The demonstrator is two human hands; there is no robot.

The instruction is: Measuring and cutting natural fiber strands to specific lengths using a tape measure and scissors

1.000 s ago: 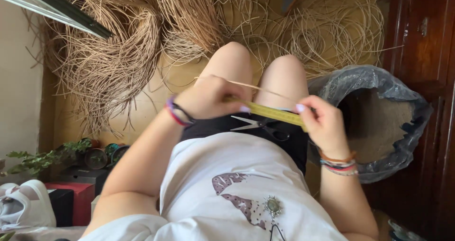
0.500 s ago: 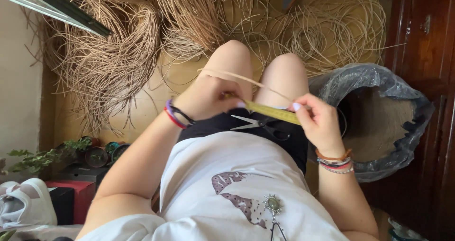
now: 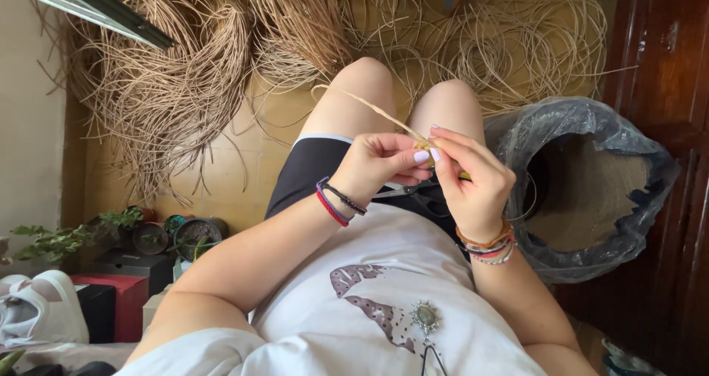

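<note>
Hands (image 3: 432, 165) now together, pinching straw (image 3: 369, 108)

Straw strand (image 3: 365, 106) pale tan, same as the reed coils (image 3: 177, 88) on the yellowish floor (image 3: 244, 162). Nails on left hand (image 3: 380, 165) lilac; wrist bands red, purple & black. Right hand (image 3: 473, 184) w/ orange & multicolour bands. Shorts (image 3: 310, 169) black w/ white hem. Shirt (image 3: 384, 272) white, mauve print. Bag (image 3: 591, 199) grey-blue plastic, tan inside. Box (image 3: 118, 302) red.
</note>
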